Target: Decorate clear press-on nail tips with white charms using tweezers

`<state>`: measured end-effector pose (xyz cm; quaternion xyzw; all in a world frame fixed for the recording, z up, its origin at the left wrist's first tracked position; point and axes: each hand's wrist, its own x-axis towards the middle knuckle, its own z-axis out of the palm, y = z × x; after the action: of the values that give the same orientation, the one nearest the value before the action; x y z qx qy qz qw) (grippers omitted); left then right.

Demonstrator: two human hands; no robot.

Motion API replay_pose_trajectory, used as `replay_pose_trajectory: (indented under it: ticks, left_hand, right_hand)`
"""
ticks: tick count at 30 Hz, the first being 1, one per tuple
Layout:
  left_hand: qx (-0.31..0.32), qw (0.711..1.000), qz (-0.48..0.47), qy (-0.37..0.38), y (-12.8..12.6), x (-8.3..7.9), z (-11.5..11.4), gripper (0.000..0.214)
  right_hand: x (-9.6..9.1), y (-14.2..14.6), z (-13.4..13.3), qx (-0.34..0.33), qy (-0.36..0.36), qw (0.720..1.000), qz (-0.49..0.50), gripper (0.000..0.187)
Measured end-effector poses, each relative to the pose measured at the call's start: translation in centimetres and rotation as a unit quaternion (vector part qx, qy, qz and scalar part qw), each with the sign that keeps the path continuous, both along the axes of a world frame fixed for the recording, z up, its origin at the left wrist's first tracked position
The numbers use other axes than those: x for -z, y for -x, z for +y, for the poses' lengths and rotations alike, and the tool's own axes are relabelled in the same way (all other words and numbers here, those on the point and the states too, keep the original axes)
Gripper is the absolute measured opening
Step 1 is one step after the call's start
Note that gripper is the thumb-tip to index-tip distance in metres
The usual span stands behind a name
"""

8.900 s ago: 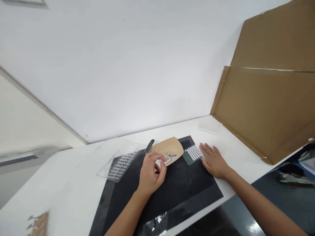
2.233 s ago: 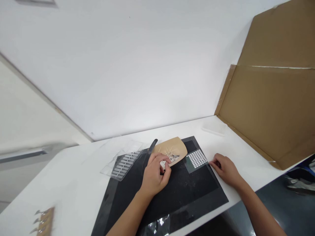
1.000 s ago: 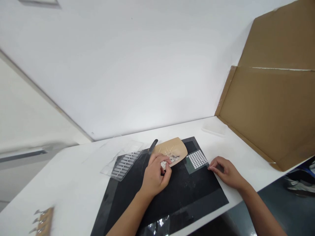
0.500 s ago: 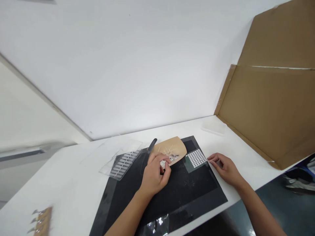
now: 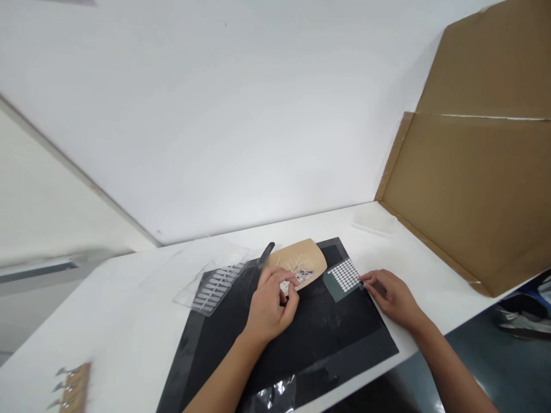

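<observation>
My left hand (image 5: 269, 307) rests on the black mat (image 5: 301, 338), fingers curled in a pinch round a small white piece (image 5: 286, 285) at the near edge of a tan leather-like piece (image 5: 301, 259). My right hand (image 5: 390, 295) lies at the mat's right edge, fingers curled, thumb and forefinger pinching the corner of a dark green sheet of white dots (image 5: 343, 277). That sheet is tilted, its right corner lifted slightly. A thin black tool (image 5: 264, 256) lies just behind my left hand.
A clear plastic tray of grey strips (image 5: 215, 281) lies left of the mat. A large cardboard sheet (image 5: 469, 172) leans at the right. A small clear box (image 5: 372, 228) sits by the wall. A brown card with metal clips (image 5: 71, 385) lies at the lower left.
My right hand went from lying flat to curling at the dot sheet's corner. In the last half second the sheet has turned and shifted slightly. My left hand has barely moved.
</observation>
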<state>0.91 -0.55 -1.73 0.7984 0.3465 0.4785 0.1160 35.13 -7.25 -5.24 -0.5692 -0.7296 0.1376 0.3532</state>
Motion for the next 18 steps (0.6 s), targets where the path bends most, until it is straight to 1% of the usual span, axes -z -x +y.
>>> replay_pose_trajectory:
  ticks: [6, 11, 18]
  left_hand:
    - [-0.001, 1.0, 0.002, -0.004, 0.1, -0.1, 0.0, 0.022]
    - [0.001, 1.0, 0.0, 0.0, 0.1, -0.1, 0.0, 0.022]
    - [-0.004, 1.0, 0.008, 0.012, 0.2, -0.1, -0.1, 0.019]
  right_hand:
    - [0.7, -0.5, 0.4, 0.095, -0.032, 0.994, -0.039, 0.015]
    - [0.8, -0.7, 0.5, 0.127, -0.048, 0.988, -0.074, 0.016]
    - [1.7, -1.1, 0.7, 0.204, -0.037, 0.969, -0.132, 0.034]
